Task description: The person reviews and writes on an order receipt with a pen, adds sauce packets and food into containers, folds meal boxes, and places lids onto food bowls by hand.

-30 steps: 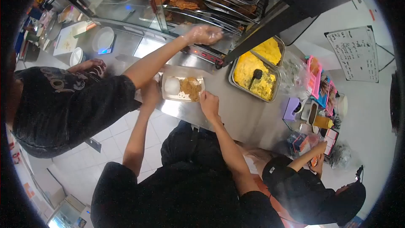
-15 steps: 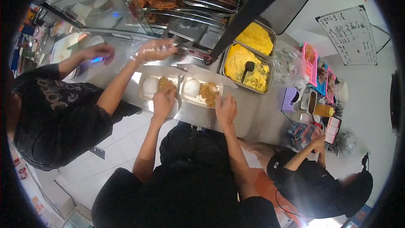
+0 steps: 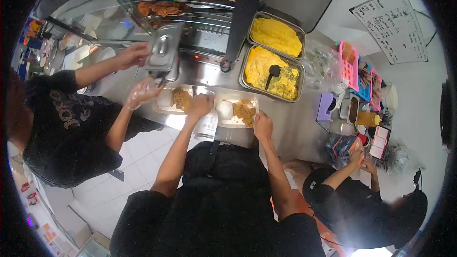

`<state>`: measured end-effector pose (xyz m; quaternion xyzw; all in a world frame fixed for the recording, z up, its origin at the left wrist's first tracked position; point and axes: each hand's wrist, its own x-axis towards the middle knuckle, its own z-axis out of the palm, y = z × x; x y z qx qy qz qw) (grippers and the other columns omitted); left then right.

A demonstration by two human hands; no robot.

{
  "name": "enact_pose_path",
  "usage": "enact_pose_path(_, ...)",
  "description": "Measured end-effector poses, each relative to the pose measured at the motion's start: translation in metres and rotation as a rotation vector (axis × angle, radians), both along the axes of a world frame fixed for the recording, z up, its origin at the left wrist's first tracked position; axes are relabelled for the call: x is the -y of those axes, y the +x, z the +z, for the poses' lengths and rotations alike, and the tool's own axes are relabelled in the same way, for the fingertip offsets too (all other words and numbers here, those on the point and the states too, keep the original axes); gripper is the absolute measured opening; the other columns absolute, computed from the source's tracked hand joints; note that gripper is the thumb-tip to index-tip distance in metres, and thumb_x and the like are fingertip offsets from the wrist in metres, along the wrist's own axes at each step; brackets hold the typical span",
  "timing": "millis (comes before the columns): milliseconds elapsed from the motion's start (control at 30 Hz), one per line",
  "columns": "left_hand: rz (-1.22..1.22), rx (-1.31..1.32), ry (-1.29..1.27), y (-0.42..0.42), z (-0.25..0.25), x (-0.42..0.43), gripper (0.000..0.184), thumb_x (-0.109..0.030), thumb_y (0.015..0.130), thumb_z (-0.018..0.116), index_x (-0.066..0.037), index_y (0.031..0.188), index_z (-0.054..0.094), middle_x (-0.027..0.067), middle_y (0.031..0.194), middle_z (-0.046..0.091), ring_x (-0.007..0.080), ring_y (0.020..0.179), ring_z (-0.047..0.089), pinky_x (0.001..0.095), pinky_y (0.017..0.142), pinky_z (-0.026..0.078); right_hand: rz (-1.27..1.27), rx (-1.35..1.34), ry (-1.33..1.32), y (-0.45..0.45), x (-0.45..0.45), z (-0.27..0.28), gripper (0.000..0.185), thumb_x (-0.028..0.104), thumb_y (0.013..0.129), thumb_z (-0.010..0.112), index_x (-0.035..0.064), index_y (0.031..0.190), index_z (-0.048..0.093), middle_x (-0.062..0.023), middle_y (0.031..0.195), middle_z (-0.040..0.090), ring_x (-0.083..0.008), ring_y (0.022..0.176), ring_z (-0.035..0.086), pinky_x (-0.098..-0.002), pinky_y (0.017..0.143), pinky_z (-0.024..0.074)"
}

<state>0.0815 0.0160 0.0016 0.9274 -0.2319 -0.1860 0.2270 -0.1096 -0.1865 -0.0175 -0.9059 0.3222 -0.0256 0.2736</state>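
Two open cardboard food boxes stand side by side on the counter. In the right food box (image 3: pixel 235 124) are a white rice mound (image 3: pixel 224 110) and brown chopped food (image 3: pixel 243 113). My right hand (image 3: pixel 263 126) is closed at its right edge. Between the boxes, my left hand (image 3: pixel 201 105) is closed at the upper part of a printed paper slip (image 3: pixel 206 126), which hangs over the counter's front edge; its fingertips are partly hidden. The left food box (image 3: pixel 172 110) holds rice and similar brown food, partly behind a co-worker's gloved hand (image 3: pixel 143 93).
Metal trays of yellow food (image 3: pixel 273 74), one with a black scoop (image 3: pixel 273 72), stand behind on the right. A co-worker at left holds a lidded steel container (image 3: pixel 164 52) near the glass case. Another person at right handles a dark packet (image 3: pixel 342 150).
My left hand has moved right from the left box to the gap between boxes, and the printed slip now shows. The co-worker at left now holds the steel container.
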Motion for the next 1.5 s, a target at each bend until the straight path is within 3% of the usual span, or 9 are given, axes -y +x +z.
enact_pose_path(133, 0.186, -0.433, -0.237, -0.002, -0.011, 0.004, 0.045, -0.043, 0.09, 0.061, 0.0, 0.092, 0.073, 0.0179, 0.078, 0.071, 0.0299, 0.075, 0.07, 0.0423, 0.073, 0.052, 0.006, 0.012, 0.065, -0.008, 0.006, 0.0, 0.018, 0.015, 0.094, 0.052, -0.0009, 0.095, 0.06, -0.0249, 0.088, 0.064, -0.0456, 0.081, 0.061, -0.0517, 0.073, 0.0495)
enact_pose_path(333, 0.152, -0.443, -0.182, -0.009, -0.009, 0.001, 0.045, -0.043, 0.091, 0.061, -0.001, 0.105, 0.072, 0.0183, 0.09, 0.072, 0.0252, 0.084, 0.068, 0.0371, 0.078, 0.051, 0.035, 0.055, 0.076, -0.007, 0.009, -0.002, 0.021, 0.018, 0.096, 0.049, -0.0014, 0.096, 0.058, -0.0247, 0.09, 0.064, -0.0446, 0.081, 0.062, -0.0527, 0.074, 0.0502)
enact_pose_path(433, 0.314, -0.511, -0.387, -0.009, 0.01, 0.004, 0.048, -0.039, 0.091, 0.061, 0.006, 0.107, 0.069, 0.0205, 0.104, 0.071, 0.027, 0.098, 0.067, 0.0365, 0.087, 0.049, 0.063, -0.002, 0.127, -0.007, 0.012, 0.0, 0.02, 0.017, 0.096, 0.049, -0.0012, 0.098, 0.057, -0.0248, 0.091, 0.064, -0.0449, 0.081, 0.062, -0.0527, 0.073, 0.0498)
enact_pose_path(700, 0.254, -0.669, -0.28, -0.011, -0.024, -0.009, 0.046, -0.035, 0.082, 0.074, 0.001, 0.111, 0.071, 0.0169, 0.103, 0.072, 0.0218, 0.088, 0.068, 0.0346, 0.083, 0.053, 0.084, 0.13, 0.081, -0.006, 0.015, -0.01, 0.019, 0.016, 0.096, 0.052, -0.0017, 0.09, 0.057, -0.0264, 0.085, 0.063, -0.0485, 0.081, 0.059, -0.0533, 0.069, 0.0465)
enact_pose_path(767, 0.349, -0.762, -0.391, -0.014, -0.056, -0.014, 0.057, -0.052, 0.075, 0.079, -0.003, 0.104, 0.074, 0.0146, 0.101, 0.073, 0.0228, 0.09, 0.069, 0.0352, 0.083, 0.053, 0.077, 0.134, 0.106, -0.007, 0.017, -0.01, 0.02, 0.016, 0.096, 0.052, -0.0023, 0.089, 0.057, -0.0275, 0.083, 0.062, -0.0491, 0.08, 0.059, -0.054, 0.069, 0.0455)
enact_pose_path(1033, 0.174, -0.383, -0.305, -0.029, -0.049, -0.021, 0.038, -0.046, 0.068, 0.083, -0.013, 0.085, 0.078, 0.006, 0.08, 0.074, 0.0182, 0.074, 0.069, 0.0324, 0.073, 0.053, 0.155, 0.118, 0.15, -0.005, 0.024, -0.005, 0.024, 0.017, 0.095, 0.053, -0.0037, 0.083, 0.055, -0.0282, 0.075, 0.061, -0.0501, 0.073, 0.058, -0.0542, 0.065, 0.0454)
enact_pose_path(1200, 0.266, -0.322, -0.224, -0.036, -0.049, -0.021, 0.045, -0.049, 0.066, 0.083, -0.011, 0.089, 0.077, 0.009, 0.08, 0.073, 0.0224, 0.077, 0.07, 0.0352, 0.073, 0.054, 0.129, 0.124, 0.162, -0.012, 0.027, -0.035, 0.025, 0.017, 0.096, 0.054, -0.004, 0.082, 0.055, -0.0217, 0.061, 0.06, -0.0375, 0.054, 0.063, -0.0467, 0.053, 0.0486)
enact_pose_path(1333, 0.459, -0.208, -0.465, -0.049, 0.004, -0.027, 0.044, -0.045, 0.077, 0.078, -0.004, 0.093, 0.074, 0.0142, 0.082, 0.072, 0.0242, 0.078, 0.07, 0.0354, 0.072, 0.053, 0.036, 0.119, 0.421, -0.009, 0.023, -0.039, 0.026, 0.018, 0.096, 0.054, -0.0039, 0.083, 0.056, -0.0177, 0.057, 0.059, -0.0286, 0.048, 0.064, -0.041, 0.046, 0.0484)
enact_pose_path(1500, 0.98, 0.103, -0.665, -0.052, 0.029, -0.048, 0.035, -0.029, 0.094, 0.062, 0.005, 0.099, 0.07, 0.0071, 0.078, 0.069, 0.0121, 0.066, 0.057, 0.0278, 0.063, 0.047, 0.198, 0.03, 0.237, 0.022, 0.003, -0.034, 0.033, 0.027, 0.099, 0.049, -0.0025, 0.089, 0.059, -0.0217, 0.075, 0.065, -0.0308, 0.065, 0.069, -0.0412, 0.063, 0.0535)
